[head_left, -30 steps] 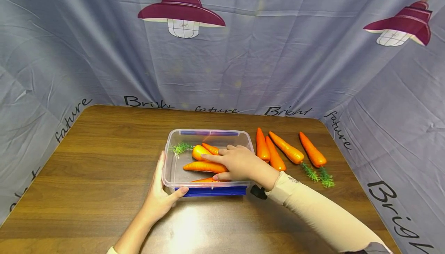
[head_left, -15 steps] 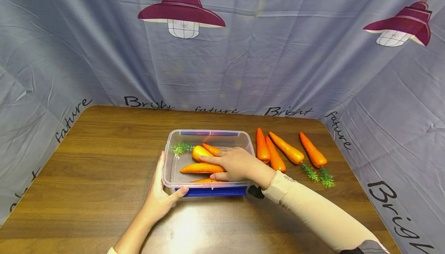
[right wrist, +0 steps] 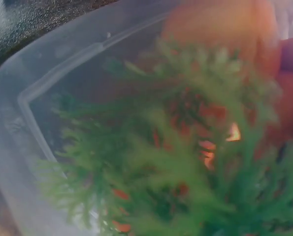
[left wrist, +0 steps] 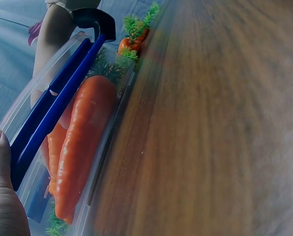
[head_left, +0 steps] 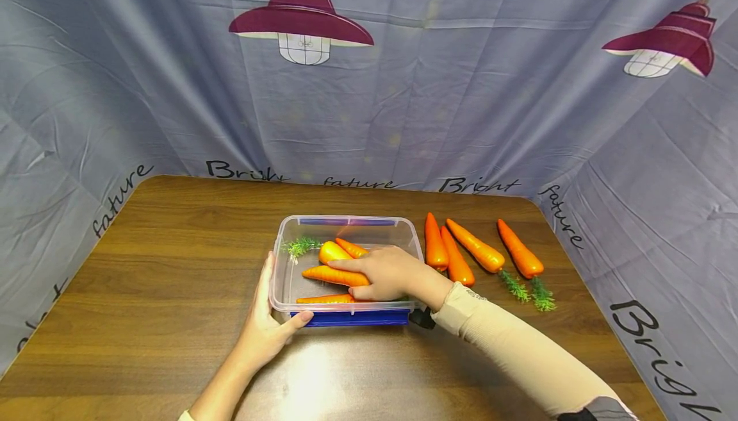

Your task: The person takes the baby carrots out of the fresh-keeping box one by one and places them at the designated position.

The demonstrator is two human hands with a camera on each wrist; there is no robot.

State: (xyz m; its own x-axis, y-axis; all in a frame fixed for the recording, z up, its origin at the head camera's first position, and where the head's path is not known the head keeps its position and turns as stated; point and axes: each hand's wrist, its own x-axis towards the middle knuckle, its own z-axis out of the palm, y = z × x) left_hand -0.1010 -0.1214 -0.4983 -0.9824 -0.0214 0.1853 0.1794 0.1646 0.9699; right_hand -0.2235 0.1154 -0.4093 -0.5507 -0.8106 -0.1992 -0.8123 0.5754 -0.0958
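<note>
A clear plastic food container (head_left: 346,307) with blue latches (head_left: 357,318) stands mid-table, several orange carrots lying inside. My left hand (head_left: 262,328) holds its front left corner, thumb on the front latch and fingers along the left wall. My right hand (head_left: 398,272) reaches into the container and grips a carrot (head_left: 331,275), its tip pointing left. Another carrot (head_left: 325,299) lies along the front wall, seen through the plastic in the left wrist view. Behind sits a lighter carrot (head_left: 333,252) with a green top (head_left: 301,247). Green leaves (right wrist: 166,147) cover much of the right wrist view.
Right of the container, several more carrots (head_left: 475,245) lie on the wooden table (head_left: 161,267), two with green tops showing. Grey-blue curtains (head_left: 392,107) printed with red lamps hang behind and at both sides.
The right hand has shifted slightly left and lower in the container, the gripped carrot moving a little with it. The front carrot's tip shows farther left. The left hand stays put.
</note>
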